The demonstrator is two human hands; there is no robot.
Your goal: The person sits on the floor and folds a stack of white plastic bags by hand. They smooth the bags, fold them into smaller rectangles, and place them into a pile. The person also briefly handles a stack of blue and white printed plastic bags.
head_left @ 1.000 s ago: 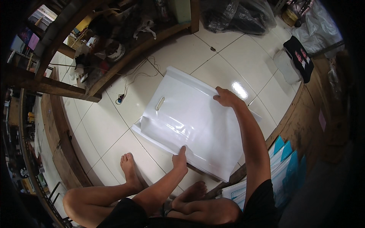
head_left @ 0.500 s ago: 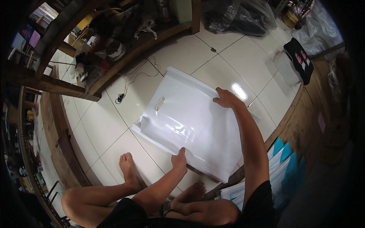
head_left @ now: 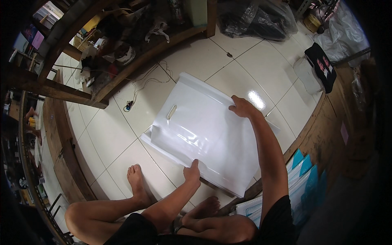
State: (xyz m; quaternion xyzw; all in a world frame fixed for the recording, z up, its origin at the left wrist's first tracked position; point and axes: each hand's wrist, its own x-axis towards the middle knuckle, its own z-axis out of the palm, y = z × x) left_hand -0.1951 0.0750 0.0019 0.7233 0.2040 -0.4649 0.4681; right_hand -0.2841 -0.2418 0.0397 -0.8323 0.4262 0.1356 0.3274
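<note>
A glossy white plastic bag (head_left: 210,134) lay flat on the tiled floor (head_left: 110,134) in front of the person, slanting from ten o'clock down to five; its oval handle slot (head_left: 172,112) sat toward ten o'clock of its middle, and creases caught the light below that slot.

The left hand (head_left: 192,172) was at the bag's near edge, between six and seven o'clock, with the thumb pressed on top; its other fingers were mostly hidden, though the grip looked like a pinch on that edge. The right hand (head_left: 242,107) was at two o'clock on the far edge; its thumb and fingers were drawn together, pinching the plastic there.

Around the bag, at ten o'clock, a thin cable (head_left: 141,83) trailed over the tiles; a wooden rack (head_left: 163,50) with cluttered contents stood at eleven; a clear plastic sack (head_left: 257,20) with something dark inside lay at one; a folded black cloth (head_left: 322,67) with pink marks rested at two against a pale bundle (head_left: 307,75); white and teal packages (head_left: 292,185) lay at four; the person's bare left foot (head_left: 135,175) was planted at eight.
</note>
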